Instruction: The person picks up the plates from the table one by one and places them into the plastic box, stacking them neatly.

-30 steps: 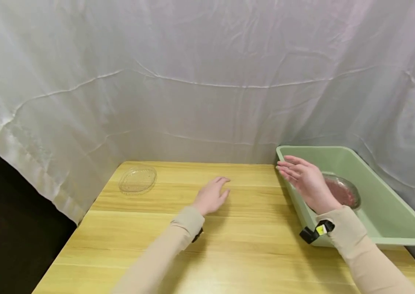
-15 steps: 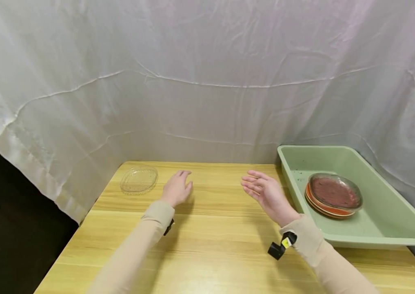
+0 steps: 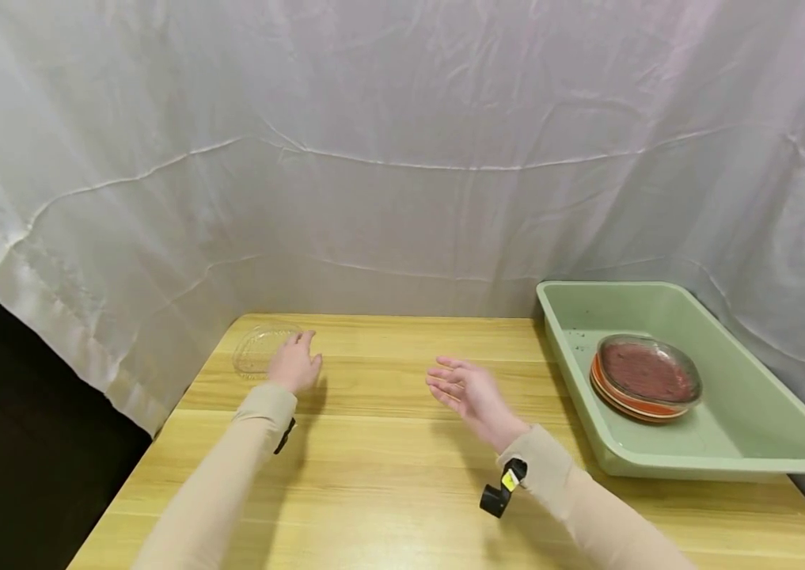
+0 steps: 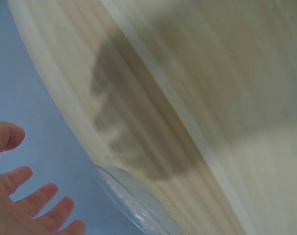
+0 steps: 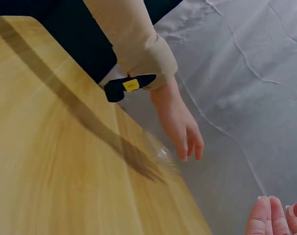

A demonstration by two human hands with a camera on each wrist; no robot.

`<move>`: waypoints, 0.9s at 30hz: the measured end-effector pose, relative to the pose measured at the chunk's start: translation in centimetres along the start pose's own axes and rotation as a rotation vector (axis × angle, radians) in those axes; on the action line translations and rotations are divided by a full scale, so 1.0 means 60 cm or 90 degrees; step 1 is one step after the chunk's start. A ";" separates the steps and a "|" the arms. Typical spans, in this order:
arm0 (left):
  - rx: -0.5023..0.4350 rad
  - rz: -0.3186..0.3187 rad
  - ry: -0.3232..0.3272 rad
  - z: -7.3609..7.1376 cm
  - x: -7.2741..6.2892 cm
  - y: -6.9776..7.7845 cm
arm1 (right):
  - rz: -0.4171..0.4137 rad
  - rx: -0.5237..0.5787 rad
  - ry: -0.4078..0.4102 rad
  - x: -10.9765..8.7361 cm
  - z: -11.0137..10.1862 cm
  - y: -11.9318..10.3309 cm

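Note:
A clear, oval glass plate (image 3: 251, 353) with a patterned rim lies at the table's back left corner. My left hand (image 3: 294, 364) hovers above its right side, partly covering it in the head view, with fingers relaxed and nothing in them. In the left wrist view the plate (image 4: 138, 205) appears below the spread fingertips, apart from them. My right hand (image 3: 476, 398) is raised over the middle of the table, palm turned inward, fingers loosely extended and holding nothing.
A green tub (image 3: 723, 465) stands on the right of the table. Inside it is a stack of orange-rimmed plates (image 3: 633, 404) topped by a dark glass plate (image 3: 650, 370). A grey curtain (image 3: 402, 222) hangs behind the wooden table (image 3: 388, 491).
Both hands have moved left. The left hand has reached the glass plate, and the right hand has come away from above the tub to the table's middle, uncovering the stacked plates.

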State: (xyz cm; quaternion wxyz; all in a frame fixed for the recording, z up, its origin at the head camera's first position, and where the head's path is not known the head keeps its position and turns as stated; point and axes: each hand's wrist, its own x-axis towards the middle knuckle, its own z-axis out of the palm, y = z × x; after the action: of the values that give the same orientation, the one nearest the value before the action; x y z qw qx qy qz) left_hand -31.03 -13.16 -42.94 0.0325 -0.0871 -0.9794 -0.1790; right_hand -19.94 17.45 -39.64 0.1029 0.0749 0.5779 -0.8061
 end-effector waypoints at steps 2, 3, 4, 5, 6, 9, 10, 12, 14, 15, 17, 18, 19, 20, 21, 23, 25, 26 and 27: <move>0.007 -0.012 -0.010 -0.002 0.000 -0.011 | 0.004 0.005 0.001 0.002 0.005 0.007; 0.012 -0.020 -0.017 -0.003 0.000 -0.016 | 0.004 0.006 -0.002 0.002 0.006 0.010; 0.017 -0.022 -0.022 -0.003 0.000 -0.021 | 0.004 0.006 -0.002 0.003 0.008 0.012; 0.024 -0.026 -0.028 -0.003 -0.001 -0.026 | 0.005 0.006 -0.004 0.004 0.009 0.015; 0.028 -0.028 -0.034 -0.003 -0.001 -0.030 | 0.006 0.007 -0.004 0.005 0.010 0.017; 0.041 -0.034 -0.044 0.001 -0.004 -0.042 | 0.007 0.005 -0.001 0.006 0.013 0.023; 0.046 -0.032 -0.044 0.004 -0.004 -0.045 | 0.010 0.006 0.003 0.008 0.014 0.025; 0.053 -0.032 -0.048 0.008 -0.005 -0.049 | 0.012 0.007 0.010 0.009 0.014 0.029; 0.064 -0.032 -0.053 0.012 -0.006 -0.051 | 0.014 0.010 0.013 0.010 0.014 0.032; 0.069 -0.031 -0.057 0.013 -0.007 -0.051 | 0.015 0.011 0.014 0.011 0.013 0.033; 0.073 -0.028 -0.067 0.016 -0.008 -0.051 | 0.014 0.011 0.016 0.010 0.013 0.034; 0.076 -0.027 -0.072 0.016 -0.008 -0.051 | 0.015 0.010 0.016 0.009 0.013 0.034; 0.077 -0.024 -0.074 0.017 -0.009 -0.051 | 0.015 0.009 0.016 0.009 0.013 0.034; 0.081 -0.022 -0.080 0.017 -0.010 -0.050 | 0.015 0.008 0.016 0.008 0.014 0.034; 0.083 -0.018 -0.085 0.018 -0.010 -0.050 | 0.016 0.007 0.015 0.008 0.014 0.034; 0.092 -0.006 -0.087 0.018 -0.012 -0.048 | 0.020 0.008 0.015 0.008 0.014 0.034; 0.099 0.002 -0.092 0.019 -0.013 -0.046 | 0.020 0.007 0.012 0.007 0.013 0.034; 0.094 0.003 -0.095 0.021 -0.014 -0.045 | 0.021 0.008 0.011 0.007 0.013 0.035; 0.089 0.004 -0.094 0.022 -0.014 -0.044 | 0.020 0.007 0.010 0.006 0.012 0.035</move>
State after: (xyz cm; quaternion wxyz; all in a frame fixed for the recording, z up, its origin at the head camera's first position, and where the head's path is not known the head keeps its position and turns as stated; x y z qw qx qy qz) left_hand -30.74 -15.27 -45.20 -0.0330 -0.1008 -0.9890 -0.1029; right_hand -19.78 16.07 -41.42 0.1110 0.0907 0.5731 -0.8069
